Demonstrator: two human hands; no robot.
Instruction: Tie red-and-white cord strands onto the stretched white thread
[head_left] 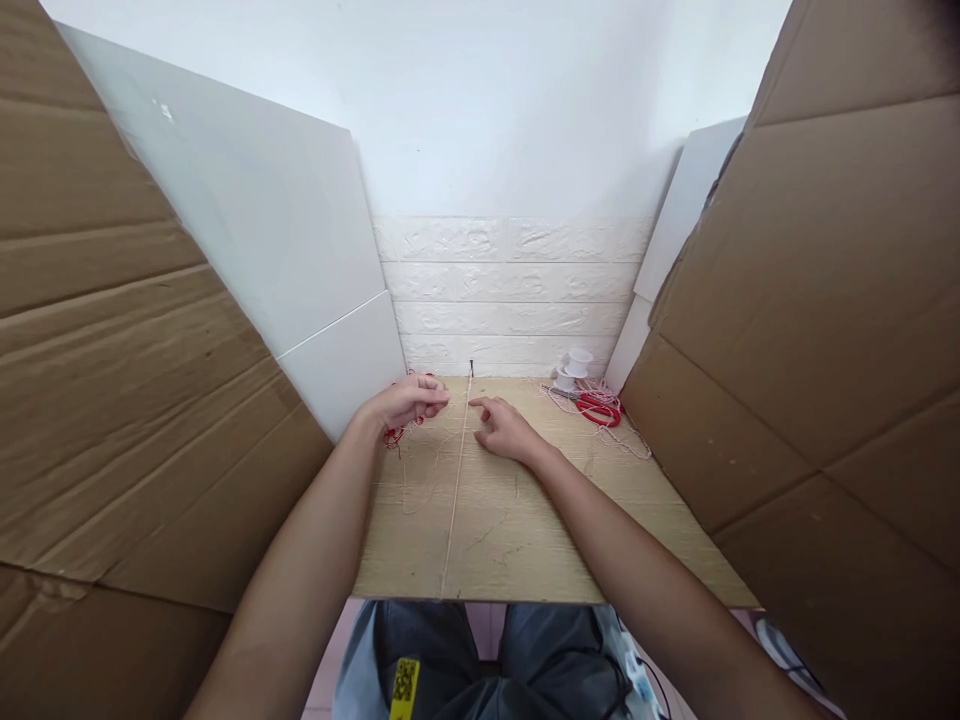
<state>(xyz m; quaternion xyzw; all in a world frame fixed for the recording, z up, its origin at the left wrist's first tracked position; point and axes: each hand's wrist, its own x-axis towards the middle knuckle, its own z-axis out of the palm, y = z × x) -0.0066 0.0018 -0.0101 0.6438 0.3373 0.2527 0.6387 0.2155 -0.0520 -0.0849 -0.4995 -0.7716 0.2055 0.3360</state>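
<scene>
A pale cord [459,470] runs taut from a small dark nail [471,364] at the back of the wooden table to its front edge. Left of the cord, my left hand [415,399] is closed in a pinch; what its fingertips hold is too fine to make out. My right hand [506,426] is on the other side, index finger stretched toward the cord and at or very near it, thumb apart. Loose thin thread [409,510] lies in a loop on the tabletop below my left hand.
Red thread [393,438] lies tangled beside my left wrist. At the back right are red-handled scissors [598,408], white spools [578,362] and tangled pink cord [634,446]. Cardboard panels [817,320] flank both sides, and a white brick-patterned wall [517,285] stands behind the table [540,560].
</scene>
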